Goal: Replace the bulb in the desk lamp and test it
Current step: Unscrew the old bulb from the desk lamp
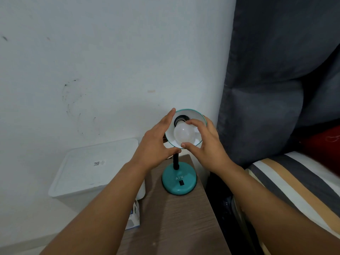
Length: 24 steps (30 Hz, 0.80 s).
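A teal desk lamp stands on a narrow wooden table, its round base point(179, 181) bearing a black switch and the letters ATN. The shade point(191, 115) is tilted up toward me, white inside. A frosted white bulb point(183, 135) sits in the black socket, unlit. My left hand point(156, 142) cups the shade's left rim, thumb under the lower edge. My right hand point(206, 142) wraps the bulb, with fingertips on its top and thumb at its bottom.
The wooden table point(174, 227) is narrow, with a small blue-and-white box point(134, 216) at its left edge. A white lidded bin point(92, 170) stands to the left by the wall. A dark padded headboard point(266, 89) and a striped bed point(294, 184) lie close on the right.
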Motion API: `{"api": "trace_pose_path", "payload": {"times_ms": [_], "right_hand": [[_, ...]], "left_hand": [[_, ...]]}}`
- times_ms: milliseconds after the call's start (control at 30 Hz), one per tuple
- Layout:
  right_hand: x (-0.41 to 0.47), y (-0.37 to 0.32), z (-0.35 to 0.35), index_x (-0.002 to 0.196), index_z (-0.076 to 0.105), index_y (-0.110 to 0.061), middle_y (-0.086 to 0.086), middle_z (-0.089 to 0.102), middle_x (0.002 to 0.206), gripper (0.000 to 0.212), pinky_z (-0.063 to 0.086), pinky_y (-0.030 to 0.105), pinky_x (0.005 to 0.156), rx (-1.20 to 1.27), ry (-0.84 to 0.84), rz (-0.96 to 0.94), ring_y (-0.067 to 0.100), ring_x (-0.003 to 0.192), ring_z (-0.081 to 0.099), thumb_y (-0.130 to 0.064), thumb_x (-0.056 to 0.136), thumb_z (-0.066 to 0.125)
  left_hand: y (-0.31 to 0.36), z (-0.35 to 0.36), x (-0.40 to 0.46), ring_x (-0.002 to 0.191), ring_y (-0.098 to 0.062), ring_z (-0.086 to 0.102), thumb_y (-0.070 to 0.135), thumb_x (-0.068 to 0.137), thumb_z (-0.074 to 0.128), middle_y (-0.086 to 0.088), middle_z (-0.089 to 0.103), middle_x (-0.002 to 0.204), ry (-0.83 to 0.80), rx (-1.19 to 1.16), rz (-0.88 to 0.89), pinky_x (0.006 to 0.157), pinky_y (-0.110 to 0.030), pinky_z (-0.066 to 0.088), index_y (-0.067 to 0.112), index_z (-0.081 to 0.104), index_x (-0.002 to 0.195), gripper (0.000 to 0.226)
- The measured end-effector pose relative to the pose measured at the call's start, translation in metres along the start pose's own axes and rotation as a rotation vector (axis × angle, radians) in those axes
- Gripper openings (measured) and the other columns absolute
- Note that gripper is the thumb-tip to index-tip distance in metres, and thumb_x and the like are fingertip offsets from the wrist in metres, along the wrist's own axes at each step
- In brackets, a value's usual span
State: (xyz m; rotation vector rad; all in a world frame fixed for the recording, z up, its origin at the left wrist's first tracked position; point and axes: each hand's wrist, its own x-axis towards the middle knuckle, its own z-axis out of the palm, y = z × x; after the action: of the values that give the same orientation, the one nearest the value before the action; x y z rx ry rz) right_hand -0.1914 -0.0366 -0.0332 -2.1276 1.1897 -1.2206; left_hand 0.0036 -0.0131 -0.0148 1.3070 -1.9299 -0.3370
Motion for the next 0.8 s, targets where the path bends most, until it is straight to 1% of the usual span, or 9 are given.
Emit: {"api": "trace_pose_path", "payload": {"times_ms": [100,200,300,400,467,533,667,733,800], "right_hand": [[-0.0010,0.0017,-0.0027,0.139,0.039,-0.051,-0.003,0.017,0.158,0.062,0.031,0.051,0.117,0.031,-0.077,-0.019,0.022,0.146,0.022,-0.028,0.090,0.069],[-0.0014,-0.0009,-0.0056,0.144,0.026,-0.055,-0.007,0.011,0.160,0.076,0.028,0.050,0.118,0.058,-0.114,0.006,0.018,0.149,0.014,-0.031,0.086,0.070],[0.0001,-0.0009,-0.0056,0.143,0.027,-0.045,-0.009,0.023,0.153,0.083,0.033,0.047,0.115,0.045,-0.083,0.017,0.016,0.143,0.026,-0.040,0.078,0.078],[0.0003,-0.0016,-0.0020,0.132,0.036,-0.041,-0.011,0.031,0.142,0.072,0.041,0.040,0.107,0.029,-0.021,0.053,0.014,0.129,0.037,-0.042,0.076,0.082],[-0.0007,0.0000,0.0001,0.129,0.041,-0.043,-0.009,0.032,0.140,0.063,0.042,0.042,0.106,0.039,-0.011,0.052,0.015,0.128,0.038,-0.039,0.079,0.079],[-0.0013,0.0017,-0.0005,0.132,0.042,-0.049,-0.007,0.029,0.144,0.059,0.041,0.047,0.109,0.069,-0.059,0.038,0.019,0.133,0.036,-0.033,0.085,0.074],[0.0013,0.0013,-0.0078,0.142,0.033,-0.054,-0.008,0.021,0.151,0.076,0.035,0.048,0.115,0.103,-0.146,0.019,0.019,0.141,0.029,-0.022,0.084,0.070],[0.0017,0.0004,-0.0093,0.145,0.027,-0.048,-0.009,0.023,0.149,0.084,0.033,0.040,0.115,0.084,-0.147,0.016,0.016,0.139,0.030,-0.030,0.080,0.076],[0.0013,0.0005,-0.0075,0.140,0.029,-0.040,-0.012,0.027,0.144,0.084,0.035,0.032,0.107,0.036,-0.107,0.037,0.012,0.132,0.034,-0.040,0.075,0.081]], "left_hand": [[-0.0014,-0.0003,-0.0007,0.130,-0.003,0.049,0.027,0.077,0.088,0.014,0.041,0.155,0.004,-0.004,0.006,0.096,-0.008,0.045,0.049,0.014,0.156,0.111],[0.0000,-0.0002,-0.0012,0.132,-0.002,0.048,0.028,0.077,0.087,0.017,0.039,0.157,0.005,-0.037,0.003,0.100,-0.013,0.047,0.048,0.015,0.156,0.109],[0.0015,0.0000,-0.0011,0.135,-0.002,0.045,0.033,0.078,0.086,0.016,0.036,0.159,0.000,-0.039,0.004,0.102,-0.013,0.046,0.047,0.014,0.157,0.107],[0.0029,-0.0005,-0.0003,0.136,-0.004,0.045,0.034,0.078,0.086,0.018,0.034,0.160,-0.008,-0.004,0.013,0.102,-0.017,0.047,0.052,0.011,0.155,0.109],[0.0029,-0.0006,0.0003,0.133,-0.005,0.049,0.030,0.078,0.086,0.020,0.034,0.159,-0.013,0.005,0.017,0.102,-0.017,0.048,0.057,0.010,0.153,0.110],[0.0020,-0.0010,0.0003,0.131,-0.004,0.051,0.028,0.078,0.086,0.020,0.035,0.158,-0.013,0.003,0.016,0.100,-0.014,0.047,0.058,0.010,0.152,0.111],[-0.0010,-0.0030,0.0009,0.130,-0.005,0.051,0.029,0.077,0.087,0.016,0.039,0.157,-0.017,0.005,0.016,0.099,-0.012,0.046,0.051,0.012,0.155,0.110],[-0.0012,-0.0037,0.0008,0.130,-0.005,0.051,0.032,0.077,0.087,0.015,0.038,0.158,-0.021,0.007,0.017,0.098,-0.010,0.045,0.052,0.011,0.155,0.111],[0.0001,-0.0040,0.0008,0.130,-0.006,0.052,0.035,0.077,0.086,0.015,0.037,0.159,-0.024,0.019,0.014,0.099,-0.011,0.046,0.054,0.009,0.154,0.110]]}}
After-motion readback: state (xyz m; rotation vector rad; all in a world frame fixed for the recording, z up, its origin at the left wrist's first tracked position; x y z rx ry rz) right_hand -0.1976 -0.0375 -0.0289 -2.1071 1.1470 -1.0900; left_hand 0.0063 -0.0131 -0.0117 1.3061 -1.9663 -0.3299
